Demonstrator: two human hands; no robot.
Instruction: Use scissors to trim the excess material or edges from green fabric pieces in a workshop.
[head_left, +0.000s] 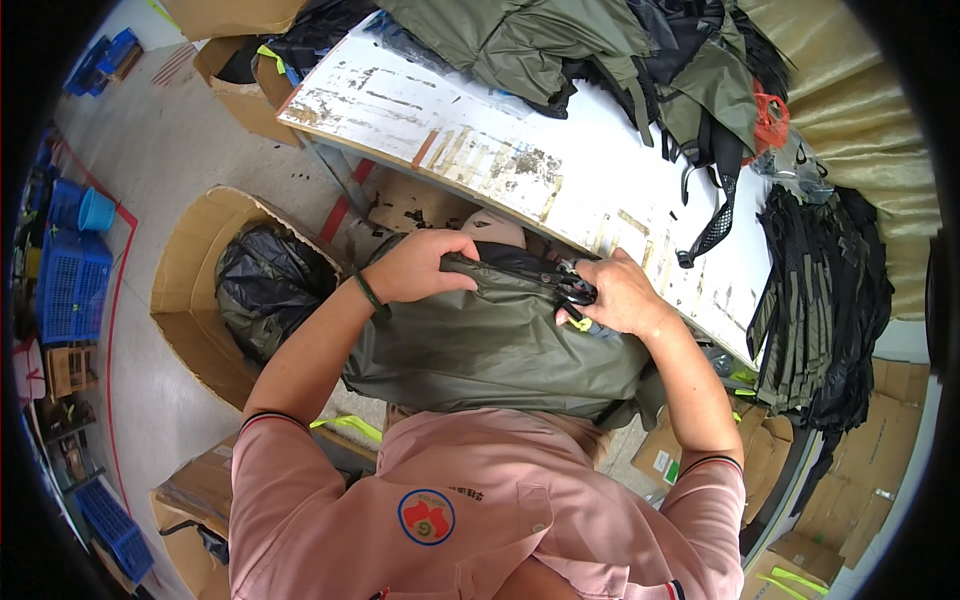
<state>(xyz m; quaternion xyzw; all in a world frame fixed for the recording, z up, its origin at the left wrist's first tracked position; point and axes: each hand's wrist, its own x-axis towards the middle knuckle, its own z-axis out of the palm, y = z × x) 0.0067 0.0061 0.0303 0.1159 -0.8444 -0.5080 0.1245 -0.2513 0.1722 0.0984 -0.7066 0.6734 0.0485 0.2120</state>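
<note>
Beside white table (590,190), left hand (425,265) and right hand (622,290) grasping olive fabric (480,350) along upper edge.

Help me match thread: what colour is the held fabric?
Held fabric: mainly olive green, best in head view.

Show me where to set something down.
The scuffed, tape-marked white tabletop is bare between its near edge and the olive-green fabric heap, and between the black mesh strap and dark fabric stack. Crowded: its far side and right end; nearer, shiny olive-green cloth takes the room.

Pink shirt (490,525) w/ 1 rnd badge (426,516); dk bangle (369,293).
</note>
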